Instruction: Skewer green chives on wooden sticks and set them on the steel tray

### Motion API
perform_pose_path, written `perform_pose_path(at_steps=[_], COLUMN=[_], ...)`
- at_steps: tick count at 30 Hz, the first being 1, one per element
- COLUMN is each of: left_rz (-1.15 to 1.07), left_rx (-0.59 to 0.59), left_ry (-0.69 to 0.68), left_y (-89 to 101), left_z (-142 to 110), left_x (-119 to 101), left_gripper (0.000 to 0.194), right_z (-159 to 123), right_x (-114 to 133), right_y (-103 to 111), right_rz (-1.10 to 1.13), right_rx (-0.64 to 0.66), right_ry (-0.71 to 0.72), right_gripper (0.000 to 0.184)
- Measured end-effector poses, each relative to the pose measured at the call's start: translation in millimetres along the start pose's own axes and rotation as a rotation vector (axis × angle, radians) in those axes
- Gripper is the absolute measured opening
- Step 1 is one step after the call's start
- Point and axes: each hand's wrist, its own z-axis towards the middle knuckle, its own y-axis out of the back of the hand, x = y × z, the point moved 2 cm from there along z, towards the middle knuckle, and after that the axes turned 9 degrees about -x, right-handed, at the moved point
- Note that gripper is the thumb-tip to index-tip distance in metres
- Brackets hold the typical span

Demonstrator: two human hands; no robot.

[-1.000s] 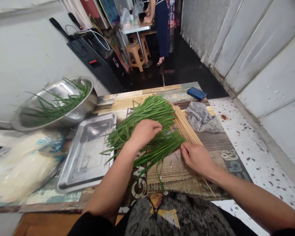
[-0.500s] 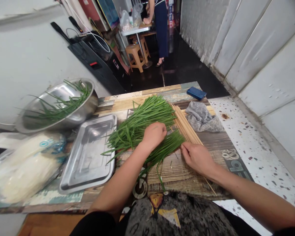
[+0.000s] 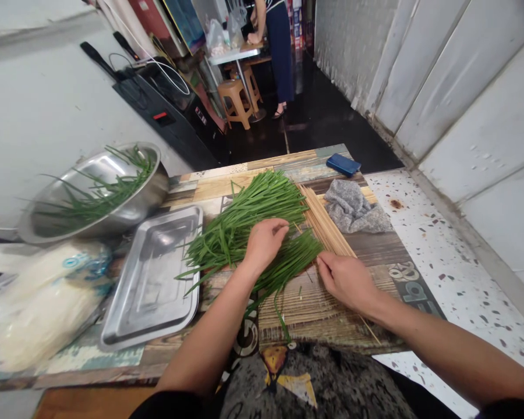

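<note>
The green stalks (image 3: 248,209) lay heaped on the patterned surface (image 3: 308,308), between the metal tray (image 3: 155,273) and the wooden skewers (image 3: 327,218). The left hand (image 3: 266,241) curled over the nearer stalks and the right hand (image 3: 347,282) curled beside their ends, though whether either gripped anything could not be told; light, even pressure seemed best for keeping the stalks aligned and unbruised.

Head-worn view, facing forward, down over table (image 3: 308,317).

Left grip (image 3: 265,244) nearer the right grip (image 3: 347,282) than a second ago
</note>
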Motion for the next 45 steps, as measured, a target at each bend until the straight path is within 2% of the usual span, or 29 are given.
perform_pose_path(at_steps=[14,39,42,45], left_rz=[-0.107,-0.095,-0.066,-0.014], left_rx=[0.017,0.015,0.040,0.199], left_ry=[0.098,0.061,0.015,-0.161], left_y=[-1.6,-5.0,-3.6,4.4], left_z=[4.2,2.9,-1.5,-3.9], left_x=[-3.7,-8.0,-10.5,-16.1], left_gripper=[0.024,0.022,0.022,0.022], right_z=[-1.5,-0.8,-2.5,-3.3], right_x=[-1.7,0.0,0.3,0.8], right_y=[-1.9,-0.5,-1.2,-1.8], right_rz=[0.053,0.055,0.060,0.059], right_rx=[-0.018,0.001,-0.002,-0.003], right_ry=[0.035,0.021,0.013,0.005], right_gripper=[0.032,0.031,0.031,0.031])
